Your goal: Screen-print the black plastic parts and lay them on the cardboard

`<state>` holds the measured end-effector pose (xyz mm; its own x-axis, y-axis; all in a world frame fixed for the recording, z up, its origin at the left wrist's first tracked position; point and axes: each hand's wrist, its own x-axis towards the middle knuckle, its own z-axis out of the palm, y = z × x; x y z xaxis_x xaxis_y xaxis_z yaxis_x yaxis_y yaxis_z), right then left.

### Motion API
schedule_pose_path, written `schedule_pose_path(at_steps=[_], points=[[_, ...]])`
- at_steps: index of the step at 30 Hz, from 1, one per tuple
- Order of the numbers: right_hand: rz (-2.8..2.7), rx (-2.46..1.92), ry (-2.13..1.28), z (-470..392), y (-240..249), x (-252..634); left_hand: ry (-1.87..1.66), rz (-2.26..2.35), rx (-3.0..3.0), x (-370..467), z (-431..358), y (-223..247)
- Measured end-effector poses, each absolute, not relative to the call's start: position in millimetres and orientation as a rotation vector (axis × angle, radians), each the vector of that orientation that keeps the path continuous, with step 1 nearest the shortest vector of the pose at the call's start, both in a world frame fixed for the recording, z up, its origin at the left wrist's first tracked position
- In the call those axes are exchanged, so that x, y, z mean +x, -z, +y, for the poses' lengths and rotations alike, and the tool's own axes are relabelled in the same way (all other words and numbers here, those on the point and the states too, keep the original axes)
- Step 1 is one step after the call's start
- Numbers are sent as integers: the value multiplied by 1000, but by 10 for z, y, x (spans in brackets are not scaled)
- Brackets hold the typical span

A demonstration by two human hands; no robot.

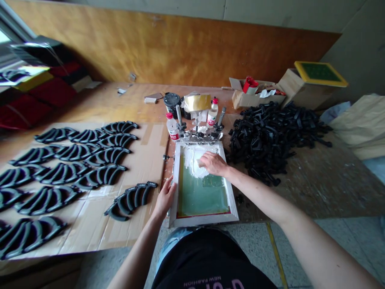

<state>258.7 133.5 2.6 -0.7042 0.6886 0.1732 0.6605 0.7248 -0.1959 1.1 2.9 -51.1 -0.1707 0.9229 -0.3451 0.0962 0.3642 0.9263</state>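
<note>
A screen-printing frame (207,220) with a green mesh lies in front of me, its far end at a metal clamp (198,138). White ink (192,160) is smeared over the far half of the mesh. My right hand (214,163) is closed over this ink on a small tan scraper (200,162), mostly covered by the fingers. On the near left, my left hand (166,196) grips the frame's side rail, its fingertips partly hidden. Just left of that hand, a fanned row of curved black handles (130,200) lies on cardboard.
More black handles (63,172) lie in rows on the left cardboard (144,160). A heap of black parts (264,136) is at right. Behind the clamp stand red-capped bottles (172,126) and a black tub (172,102). An open carton (255,98) sits at the back right.
</note>
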Motion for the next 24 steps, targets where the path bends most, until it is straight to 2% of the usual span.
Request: schedule_pose_path(at_steps=[3,6,11,14,18,24], points=[[-2828,-780,-262,1216,-126,2693,-983,1572,938,26,23,481],[-2789,-821,-295,1248,-163,2676,-999,1563,907,49,18,421],[-2671,-851,-160,1066,67,2634,-960,1579,905,47,1,400],[-2699,-776,-261,978,63,2675,-948,1565,892,39,-1,411],[-2533,-1038,-317,1317,-206,2564,-923,1563,912,22,9,201],[-2218,-1481,-196,1997,-513,2739,-1005,1545,905,-42,113,-460]])
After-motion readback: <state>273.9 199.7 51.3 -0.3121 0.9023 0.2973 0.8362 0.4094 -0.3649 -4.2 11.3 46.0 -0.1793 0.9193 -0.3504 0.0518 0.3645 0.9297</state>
